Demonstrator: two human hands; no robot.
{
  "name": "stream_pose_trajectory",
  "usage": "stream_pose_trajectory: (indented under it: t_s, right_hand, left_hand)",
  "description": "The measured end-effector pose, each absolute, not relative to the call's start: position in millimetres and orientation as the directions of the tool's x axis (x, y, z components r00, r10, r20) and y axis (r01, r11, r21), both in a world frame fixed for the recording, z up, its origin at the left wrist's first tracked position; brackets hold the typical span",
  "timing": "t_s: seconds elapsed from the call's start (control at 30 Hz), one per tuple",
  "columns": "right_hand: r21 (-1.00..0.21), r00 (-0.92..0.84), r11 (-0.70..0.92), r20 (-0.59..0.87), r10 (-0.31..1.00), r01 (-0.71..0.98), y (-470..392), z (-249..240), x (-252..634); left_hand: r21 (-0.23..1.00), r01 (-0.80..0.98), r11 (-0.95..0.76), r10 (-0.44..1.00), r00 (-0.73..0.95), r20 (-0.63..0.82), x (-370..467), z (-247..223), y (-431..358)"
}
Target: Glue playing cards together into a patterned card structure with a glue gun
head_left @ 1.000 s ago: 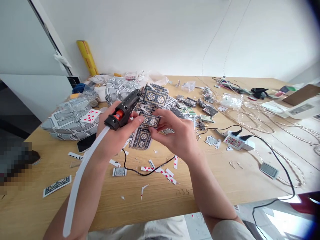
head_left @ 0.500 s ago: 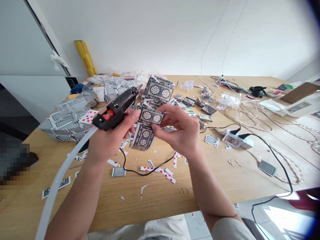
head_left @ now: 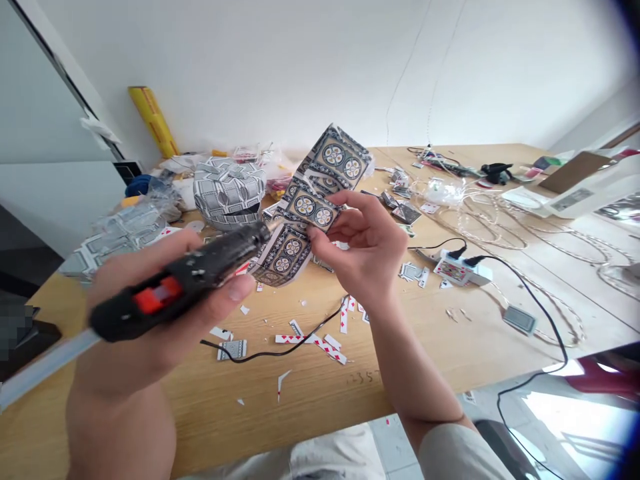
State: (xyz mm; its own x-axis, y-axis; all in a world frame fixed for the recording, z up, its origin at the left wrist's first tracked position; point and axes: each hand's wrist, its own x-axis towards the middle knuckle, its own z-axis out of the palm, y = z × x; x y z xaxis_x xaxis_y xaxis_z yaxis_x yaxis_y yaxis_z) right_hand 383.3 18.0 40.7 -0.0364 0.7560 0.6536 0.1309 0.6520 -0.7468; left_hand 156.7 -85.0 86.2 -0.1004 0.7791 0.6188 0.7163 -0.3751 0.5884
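My left hand (head_left: 165, 313) grips a black hot glue gun (head_left: 200, 270) with a red part on its body; a long white glue stick (head_left: 50, 370) sticks out of its rear end. Its nozzle is at the lower left side of a folded playing-card construction (head_left: 313, 208), close to a card edge; whether it touches, I cannot tell. Thumb and fingers of my right hand (head_left: 363, 243) pinch that construction, made of dark patterned cards with round flower-like motifs. It is held tilted above the table.
Woven card shapes, one rounded (head_left: 230, 190), stand at the back left near a yellow roll (head_left: 153, 120). Card strips (head_left: 313, 341) and scraps litter the wooden table (head_left: 320, 400). At the right are a power strip (head_left: 480, 272), black cables and coiled white cord (head_left: 500, 233).
The glue gun has swung down and toward me, its nozzle moving from the construction's top left to its lower left side. The card construction has tilted to the right in my right hand.
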Motion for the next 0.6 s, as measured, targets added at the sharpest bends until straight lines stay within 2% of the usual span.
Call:
stream_pose_trajectory:
  t_s: [0.1, 0.27, 0.43, 0.53, 0.6]
  right_hand:
    - [-0.758, -0.054, 0.627, 0.629, 0.776, 0.179, 16, 42, 384]
    - [-0.721, -0.041, 0.669, 0.674, 0.738, 0.180, 15, 40, 384]
    - [-0.745, -0.047, 0.637, 0.642, 0.766, 0.197, 13, 42, 382]
    - [-0.756, -0.047, 0.630, 0.633, 0.773, 0.179, 11, 44, 381]
    - [-0.752, -0.050, 0.637, 0.639, 0.768, 0.170, 11, 44, 380]
  left_hand:
    - [0.516, 0.749, -0.414, 0.784, 0.005, 0.621, 162, 85, -82]
    - [0.489, 0.759, -0.430, 0.780, 0.040, 0.624, 162, 78, -74]
    - [0.451, 0.769, -0.453, 0.751, 0.057, 0.658, 161, 73, -72]
    - [0.460, 0.763, -0.454, 0.764, 0.068, 0.641, 163, 73, -73]
    - [0.511, 0.761, -0.400, 0.797, 0.012, 0.604, 165, 73, -73]
